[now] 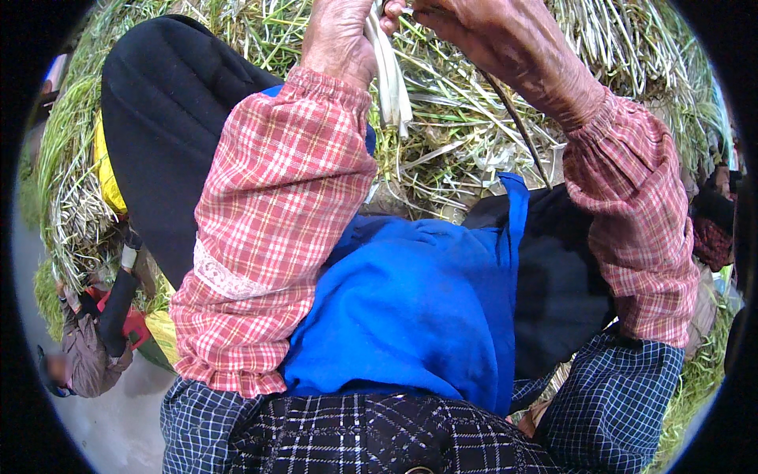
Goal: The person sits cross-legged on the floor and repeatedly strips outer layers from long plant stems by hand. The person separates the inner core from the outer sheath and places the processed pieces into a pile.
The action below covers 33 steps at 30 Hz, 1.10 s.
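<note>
My left hand is at the top edge, closed around a bunch of flat white strips. Their loose ends hang down past my wrist. My right hand is bent towards it, and the picture's edge cuts off parts of both hands. Near its fingertips shows a small white bit; whether they grip it is unclear. A thin dark rod or cord slants from beneath my right hand down to my dark-clad knee. Below the hands lie loose green and pale plant stalks.
A thick pile of cut pale stalks lies at the upper right. Another bundle of stalks is at the left, near a yellow bag. Another person is at the lower left. My blue apron covers my lap.
</note>
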Each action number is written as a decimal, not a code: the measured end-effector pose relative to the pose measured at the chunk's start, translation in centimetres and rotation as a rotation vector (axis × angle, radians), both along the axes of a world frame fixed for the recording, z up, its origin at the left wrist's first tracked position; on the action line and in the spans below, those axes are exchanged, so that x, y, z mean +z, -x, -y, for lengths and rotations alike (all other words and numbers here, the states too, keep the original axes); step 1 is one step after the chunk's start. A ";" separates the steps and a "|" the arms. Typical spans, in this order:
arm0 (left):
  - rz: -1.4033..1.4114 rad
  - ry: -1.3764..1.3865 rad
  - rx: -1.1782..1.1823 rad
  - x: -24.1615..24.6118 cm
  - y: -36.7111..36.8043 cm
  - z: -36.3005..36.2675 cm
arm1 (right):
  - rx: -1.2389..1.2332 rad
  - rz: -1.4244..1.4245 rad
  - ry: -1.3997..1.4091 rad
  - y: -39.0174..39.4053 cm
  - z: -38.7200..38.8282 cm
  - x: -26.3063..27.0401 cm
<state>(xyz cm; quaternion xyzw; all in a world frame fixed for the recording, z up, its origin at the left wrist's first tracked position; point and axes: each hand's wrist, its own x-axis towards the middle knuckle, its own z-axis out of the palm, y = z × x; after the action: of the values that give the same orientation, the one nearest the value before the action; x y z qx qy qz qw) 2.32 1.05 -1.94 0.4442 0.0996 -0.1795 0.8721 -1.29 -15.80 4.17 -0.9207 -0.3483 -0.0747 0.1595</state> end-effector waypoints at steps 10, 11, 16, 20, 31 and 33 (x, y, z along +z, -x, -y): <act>0.207 0.075 0.062 0.3 -2.2 -2.2 | 0.193 -0.028 -0.169 1.7 0.8 -2.2; 0.151 0.114 0.066 0.4 -2.4 -1.8 | 0.172 -0.028 -0.209 2.1 1.5 -3.1; 0.314 -0.037 0.155 3.1 -1.7 -1.9 | -0.098 -0.485 -0.289 0.8 2.6 -3.3; 0.342 -0.116 0.188 3.8 -1.0 -1.0 | -0.054 -0.391 -0.532 1.4 3.2 -3.9; 0.475 -0.165 0.348 6.0 -4.3 -6.0 | -0.067 -0.569 0.164 3.9 8.6 -11.4; 0.476 -0.076 0.324 7.0 -3.8 -5.5 | -0.048 -0.546 0.166 2.9 8.8 -11.5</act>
<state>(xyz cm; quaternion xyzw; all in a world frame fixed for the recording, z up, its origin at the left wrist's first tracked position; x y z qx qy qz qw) 6.10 6.50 5.04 0.4843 -0.0317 0.0754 0.8711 -4.20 -24.61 -7.28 -0.9246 -0.2755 0.2010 0.1697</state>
